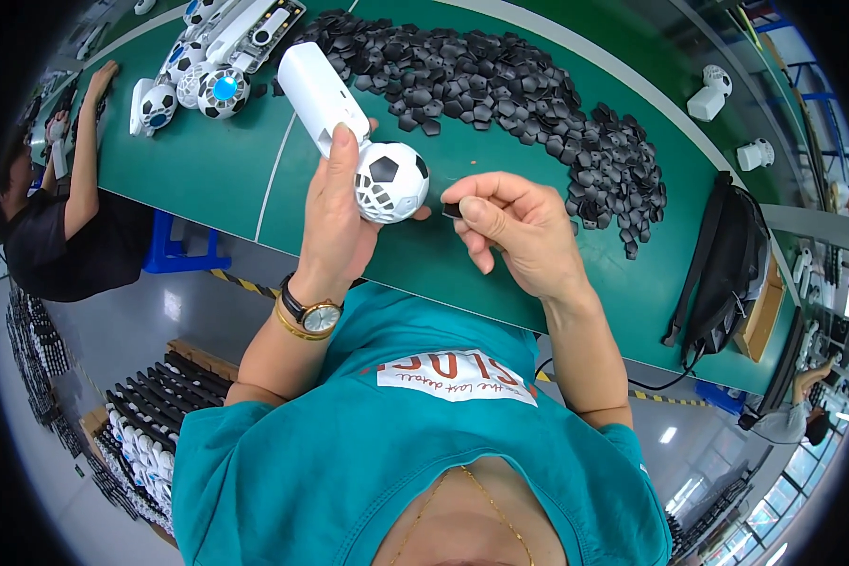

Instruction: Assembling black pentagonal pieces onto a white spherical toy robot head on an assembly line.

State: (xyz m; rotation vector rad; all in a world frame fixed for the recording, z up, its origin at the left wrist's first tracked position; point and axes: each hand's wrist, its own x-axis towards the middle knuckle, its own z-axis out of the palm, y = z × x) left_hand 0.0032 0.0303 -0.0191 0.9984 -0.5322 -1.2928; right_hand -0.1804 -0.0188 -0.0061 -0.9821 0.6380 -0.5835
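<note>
My left hand (338, 212) is wrapped round a white device (319, 92) that has a long rounded body and a football-patterned ball (392, 181) at its lower end. Black pentagons and a slotted grille show on the ball. Just right of it, my right hand (514, 226) pinches a small black pentagon piece (453, 209) between thumb and forefinger, apart from the ball. A long heap of loose black pentagon pieces (481, 80) spreads over the green table (500, 156) beyond my hands.
More football-patterned devices (193, 80) lie at the table's far left. A black bag (726, 269) rests on the right side. White devices (710, 92) stand along the far right. A co-worker (61, 208) sits at the left, near a blue stool (181, 247). Racks of parts (146, 424) stand lower left.
</note>
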